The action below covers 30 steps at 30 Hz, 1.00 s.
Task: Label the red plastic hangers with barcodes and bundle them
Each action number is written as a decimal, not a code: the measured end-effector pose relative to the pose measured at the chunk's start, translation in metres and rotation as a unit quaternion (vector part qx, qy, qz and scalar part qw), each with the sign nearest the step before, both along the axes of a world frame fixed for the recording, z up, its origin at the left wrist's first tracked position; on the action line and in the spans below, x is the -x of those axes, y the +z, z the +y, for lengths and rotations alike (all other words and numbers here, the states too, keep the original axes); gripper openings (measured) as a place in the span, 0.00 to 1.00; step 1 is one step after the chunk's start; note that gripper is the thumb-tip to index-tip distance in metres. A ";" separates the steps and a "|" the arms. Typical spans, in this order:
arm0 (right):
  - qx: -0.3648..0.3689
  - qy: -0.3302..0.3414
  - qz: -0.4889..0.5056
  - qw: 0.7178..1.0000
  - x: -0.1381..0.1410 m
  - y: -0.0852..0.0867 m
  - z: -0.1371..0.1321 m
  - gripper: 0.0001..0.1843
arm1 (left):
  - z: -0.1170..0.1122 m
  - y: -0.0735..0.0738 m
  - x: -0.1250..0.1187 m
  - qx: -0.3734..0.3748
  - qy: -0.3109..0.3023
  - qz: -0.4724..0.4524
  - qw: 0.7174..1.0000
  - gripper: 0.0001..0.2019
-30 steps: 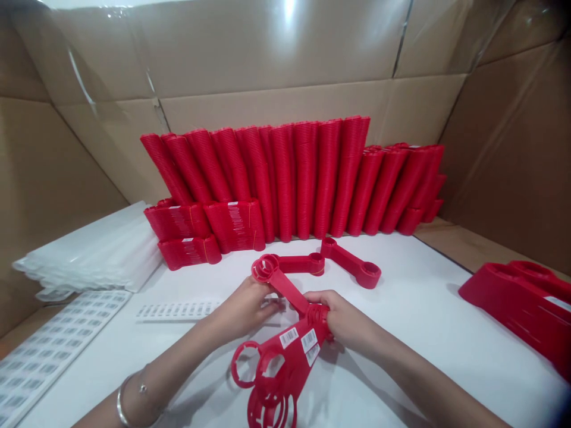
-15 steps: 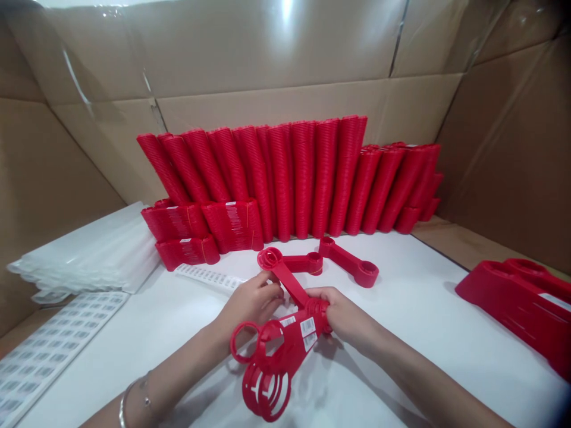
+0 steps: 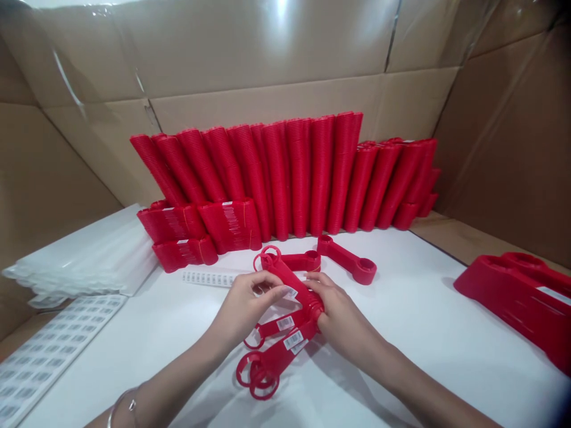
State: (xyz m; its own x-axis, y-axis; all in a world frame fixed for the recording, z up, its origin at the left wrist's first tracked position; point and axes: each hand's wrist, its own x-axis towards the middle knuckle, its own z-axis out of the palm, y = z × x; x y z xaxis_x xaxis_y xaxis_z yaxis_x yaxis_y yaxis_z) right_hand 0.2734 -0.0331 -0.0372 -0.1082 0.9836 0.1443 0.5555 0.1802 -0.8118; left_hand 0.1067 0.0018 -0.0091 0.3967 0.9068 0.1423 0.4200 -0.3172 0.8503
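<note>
My right hand [image 3: 334,306] is closed round one end of a fanned bunch of red plastic strips with ring ends [image 3: 292,285]. Several strips splay toward me and carry white barcode labels [image 3: 293,340]. Above the uppermost strip, my left hand [image 3: 250,303] pinches a small white barcode sticker [image 3: 291,292] between thumb and fingers. Whether the sticker touches the strip is hard to tell. Just beyond the hands lie two short stacks of the same red pieces, one partly hidden [image 3: 303,261] and one at an angle [image 3: 348,260].
Tall stacks of red pieces [image 3: 298,178] line the back, with banded bundles [image 3: 229,226] at their left. Clear plastic bags [image 3: 89,255] and barcode sheets [image 3: 57,351] lie left; a smaller label strip [image 3: 207,278] is nearer. More red pieces [image 3: 513,303] stand right. Cardboard walls [image 3: 267,89] enclose the table.
My left hand has come across to the top strip with a sticker in its pinch. The labelled strips have swung lower and spread apart in my right hand.
</note>
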 end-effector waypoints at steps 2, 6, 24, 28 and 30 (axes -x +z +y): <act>0.000 -0.001 -0.012 1.000 0.000 0.000 -0.001 0.22 | 0.000 -0.004 -0.002 -0.004 0.013 -0.010 1.000 0.09; -0.002 -0.005 -0.023 1.000 -0.001 -0.001 -0.002 0.25 | 0.002 -0.006 -0.003 -0.014 0.023 -0.016 1.000 0.09; -0.018 0.011 -0.011 1.000 0.000 0.003 -0.005 0.24 | 0.002 -0.007 -0.004 -0.065 0.010 0.012 0.998 0.10; -0.028 0.011 -0.008 1.000 0.000 0.002 -0.004 0.25 | 0.001 -0.005 -0.002 -0.101 -0.010 0.023 0.995 0.09; -0.022 0.005 -0.001 1.000 0.000 0.000 -0.003 0.23 | 0.000 -0.007 -0.002 -0.159 -0.017 0.045 0.986 0.08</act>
State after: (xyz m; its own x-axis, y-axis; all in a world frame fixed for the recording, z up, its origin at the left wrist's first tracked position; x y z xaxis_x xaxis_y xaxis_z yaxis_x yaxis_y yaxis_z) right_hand 0.2735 -0.0359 -0.0369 -0.1186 0.9750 0.1878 0.5542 0.2220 -0.8023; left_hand 0.1087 0.0022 -0.0163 0.4498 0.8080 0.3804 0.4736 -0.5769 0.6655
